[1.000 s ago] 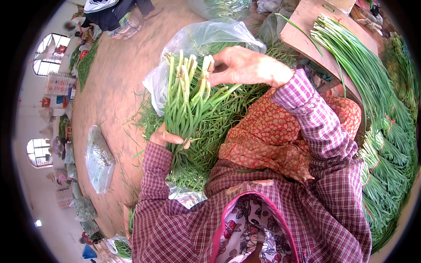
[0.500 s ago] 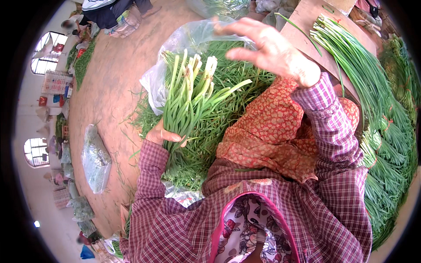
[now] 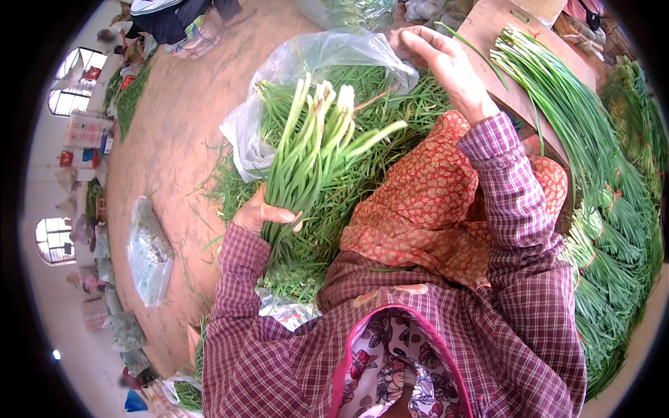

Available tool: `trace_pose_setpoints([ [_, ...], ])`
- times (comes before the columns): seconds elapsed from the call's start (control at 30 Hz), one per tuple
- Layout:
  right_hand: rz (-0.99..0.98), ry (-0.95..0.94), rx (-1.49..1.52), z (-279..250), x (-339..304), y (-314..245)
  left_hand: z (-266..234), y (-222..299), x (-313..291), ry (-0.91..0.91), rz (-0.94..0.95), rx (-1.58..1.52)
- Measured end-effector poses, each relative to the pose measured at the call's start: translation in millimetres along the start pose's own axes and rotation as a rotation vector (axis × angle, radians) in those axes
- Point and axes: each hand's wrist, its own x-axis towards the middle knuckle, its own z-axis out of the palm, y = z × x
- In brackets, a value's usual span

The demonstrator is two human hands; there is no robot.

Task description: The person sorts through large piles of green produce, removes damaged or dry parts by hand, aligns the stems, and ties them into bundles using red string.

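My left hand is closed round a bunch of green garlic chives, pale cut ends pointing up and away, leaves hanging below the fist. A few stalks stick out to the right. My right hand is raised beyond my knee, beside the rim of a clear plastic bag. Its fingers are bent and drawn together, with blurred tips; whatever they may hold cannot be made out. Under the bunch lies a heap of loose green leaves, partly inside the bag. A thin brownish strip shows just right of the pale ends.
At right, a long sheaf of chives lies on a brown board. Tied bundles are piled beside my right arm. A filled plastic bag lies on the floor at left. Another person's legs show at the far left.
My right hand has moved slightly right, its spread fingers now bent together. The bunch in my left hand has shifted a little right and up.
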Motion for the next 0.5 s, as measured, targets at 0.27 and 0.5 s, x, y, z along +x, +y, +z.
trace_pose_setpoints([
  [0.27, -0.244, 0.001, -0.694, 55.7, -13.0, 11.8, 55.4, 21.3, 12.8, 0.094, -0.026, 0.100],
  [0.5, -0.524, 0.308, -0.643, -2.3, 0.6, 6.0, 47.0, 12.1, 6.4, 0.183, -0.035, 0.136],
])
